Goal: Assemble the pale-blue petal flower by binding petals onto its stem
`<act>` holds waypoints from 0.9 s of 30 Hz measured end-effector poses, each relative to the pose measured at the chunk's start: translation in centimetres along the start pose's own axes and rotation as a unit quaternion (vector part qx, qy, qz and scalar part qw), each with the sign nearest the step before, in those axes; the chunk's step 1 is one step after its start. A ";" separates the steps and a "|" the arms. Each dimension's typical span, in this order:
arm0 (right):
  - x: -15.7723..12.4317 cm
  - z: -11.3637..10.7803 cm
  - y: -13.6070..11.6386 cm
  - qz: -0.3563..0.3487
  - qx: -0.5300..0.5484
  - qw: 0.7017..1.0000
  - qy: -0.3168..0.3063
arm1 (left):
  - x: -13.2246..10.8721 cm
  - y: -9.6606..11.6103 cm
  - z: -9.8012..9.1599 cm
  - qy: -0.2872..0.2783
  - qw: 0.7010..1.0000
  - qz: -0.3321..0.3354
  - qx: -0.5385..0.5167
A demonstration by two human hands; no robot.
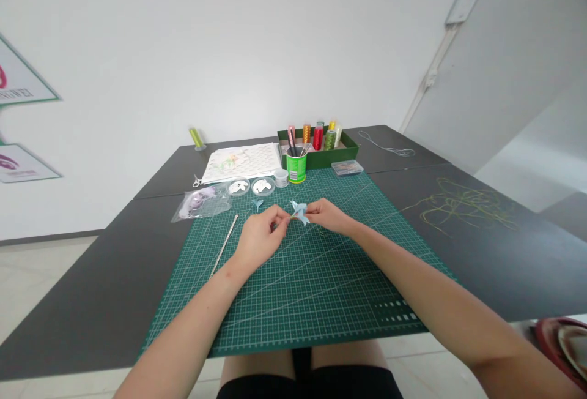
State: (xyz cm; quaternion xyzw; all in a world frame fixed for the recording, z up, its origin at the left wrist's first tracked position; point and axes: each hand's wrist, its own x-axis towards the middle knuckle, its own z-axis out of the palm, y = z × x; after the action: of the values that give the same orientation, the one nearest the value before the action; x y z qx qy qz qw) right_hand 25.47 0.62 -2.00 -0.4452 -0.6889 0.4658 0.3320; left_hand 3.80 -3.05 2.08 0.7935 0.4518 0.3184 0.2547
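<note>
Your left grip (261, 232) pinches the stem (293, 218) of the flower (301, 210), right grip (331, 216) its petals; likely light, fragile: favour the stem

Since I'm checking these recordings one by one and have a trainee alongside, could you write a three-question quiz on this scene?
1. What shows between the fingertips of the left hand and right hand?
A) a thread spool
B) a light-blue petal-like piece
C) scissors

2. True or false: the bright green can stands in front of the dark green box.

3. How many shallow round dishes hold white pieces?

Key: 1. B; 2. True; 3. Two.
</note>
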 end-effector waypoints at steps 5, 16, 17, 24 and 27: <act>-0.8 0.1 -1.3 -0.012 -0.038 0.994 -0.097 | 0.9 -0.7 -0.6 0.072 0.991 -0.082 -0.080; -2.9 0.0 -5.1 -0.085 0.038 0.995 -0.035 | 0.4 -0.6 -0.1 -0.049 0.995 -0.043 0.076; -2.8 -0.2 -5.0 -0.086 0.034 0.995 -0.021 | 0.2 -0.3 0.0 -0.071 0.994 -0.028 0.075; -1.5 -0.3 -3.2 -0.075 0.012 0.996 0.041 | -0.5 0.9 0.2 -0.115 0.992 0.024 0.048; -1.0 0.0 -2.4 -0.055 0.036 0.998 0.025 | -0.6 1.1 0.0 -0.101 0.994 0.025 0.033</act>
State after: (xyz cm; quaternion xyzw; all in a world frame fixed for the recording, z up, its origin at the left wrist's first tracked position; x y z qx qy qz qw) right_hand 25.14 -0.68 0.24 -0.4060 -0.6866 0.4597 0.3905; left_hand 4.20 -4.04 2.65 0.8406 0.4140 0.2274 0.2650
